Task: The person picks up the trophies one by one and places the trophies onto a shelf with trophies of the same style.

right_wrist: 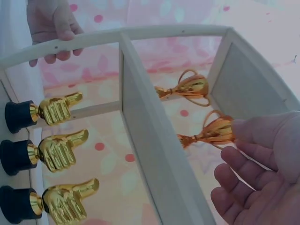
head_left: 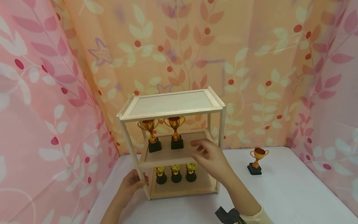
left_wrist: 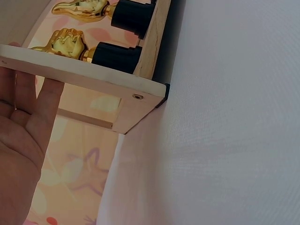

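Note:
A cream three-tier shelf rack (head_left: 179, 161) stands on the table. My left hand (head_left: 131, 186) grips its front left post low down, with fingers behind the post (left_wrist: 93, 72). On the middle tier stand two gold cup trophies with black square bases, a left one (head_left: 149, 126) and a right one (head_left: 175, 124). My right hand (head_left: 211, 158) is in front of the middle tier, just right of the right cup, fingers loosely bent and holding nothing. In the right wrist view its thumb overlaps that cup's rim. Three gold thumbs-up trophies (right_wrist: 61, 154) line the bottom tier.
Another gold cup trophy (head_left: 255, 161) with a black base stands on the white tablecloth (head_left: 293, 186), right of the rack. Patterned curtains (head_left: 251, 62) enclose the table at the back and both sides. The rack's top panel (head_left: 170, 103) lies above the cups.

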`<state>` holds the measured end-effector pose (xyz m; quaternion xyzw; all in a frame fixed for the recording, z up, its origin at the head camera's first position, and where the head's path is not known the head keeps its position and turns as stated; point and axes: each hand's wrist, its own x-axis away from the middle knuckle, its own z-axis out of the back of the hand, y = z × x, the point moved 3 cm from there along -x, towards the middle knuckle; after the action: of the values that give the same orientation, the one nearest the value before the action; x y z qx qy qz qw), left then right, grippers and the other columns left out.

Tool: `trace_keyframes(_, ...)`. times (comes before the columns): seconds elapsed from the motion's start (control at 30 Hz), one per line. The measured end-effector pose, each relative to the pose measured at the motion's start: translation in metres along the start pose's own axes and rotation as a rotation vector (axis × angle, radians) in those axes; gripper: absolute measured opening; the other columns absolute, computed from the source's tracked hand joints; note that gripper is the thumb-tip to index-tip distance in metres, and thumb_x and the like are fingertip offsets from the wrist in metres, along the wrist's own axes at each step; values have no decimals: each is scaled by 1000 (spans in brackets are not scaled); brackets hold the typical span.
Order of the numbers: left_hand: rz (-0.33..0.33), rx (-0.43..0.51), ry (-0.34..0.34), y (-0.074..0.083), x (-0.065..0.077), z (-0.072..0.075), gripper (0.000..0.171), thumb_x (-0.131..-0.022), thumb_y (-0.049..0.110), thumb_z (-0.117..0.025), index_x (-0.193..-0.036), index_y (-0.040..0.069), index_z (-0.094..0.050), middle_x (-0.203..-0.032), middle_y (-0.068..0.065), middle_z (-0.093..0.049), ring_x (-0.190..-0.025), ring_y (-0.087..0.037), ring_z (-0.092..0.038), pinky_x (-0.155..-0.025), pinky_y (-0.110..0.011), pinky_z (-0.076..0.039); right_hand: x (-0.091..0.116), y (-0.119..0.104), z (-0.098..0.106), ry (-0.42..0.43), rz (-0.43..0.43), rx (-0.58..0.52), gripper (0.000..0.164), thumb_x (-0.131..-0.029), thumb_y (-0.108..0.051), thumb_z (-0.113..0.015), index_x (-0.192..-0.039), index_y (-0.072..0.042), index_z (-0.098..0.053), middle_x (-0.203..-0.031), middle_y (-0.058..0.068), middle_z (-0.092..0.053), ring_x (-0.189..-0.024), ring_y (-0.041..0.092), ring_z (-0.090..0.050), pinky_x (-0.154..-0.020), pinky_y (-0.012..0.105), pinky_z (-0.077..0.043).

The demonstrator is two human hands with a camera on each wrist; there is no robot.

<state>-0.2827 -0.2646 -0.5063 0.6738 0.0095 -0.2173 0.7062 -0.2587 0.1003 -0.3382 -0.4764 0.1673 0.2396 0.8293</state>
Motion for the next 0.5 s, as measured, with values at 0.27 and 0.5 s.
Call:
trace_keyframes(0.27,0,33,-9,-3,0,0,23,-100,-3,-58,-119,-9,-47,-107,-1,-72,-101,-19,-71,-89,-38,-60,33,4,21,5,112,20,33,-94,-21,-77,-125,-23,-68,-118,-6,-70,-101,9,-63,-87,31,-57)
trace_keyframes(0.5,-4,8,-7,0,0,0,24,-100,-3,-59,-119,-10,-47,-107,-1,-72,-100,-19,-72,-88,-37,-60,57,10,40,-5,207,58,33,-93,-16,-77,-122,-28,-67,-113,-14,-68,-98,8,-61,-82,26,-55)
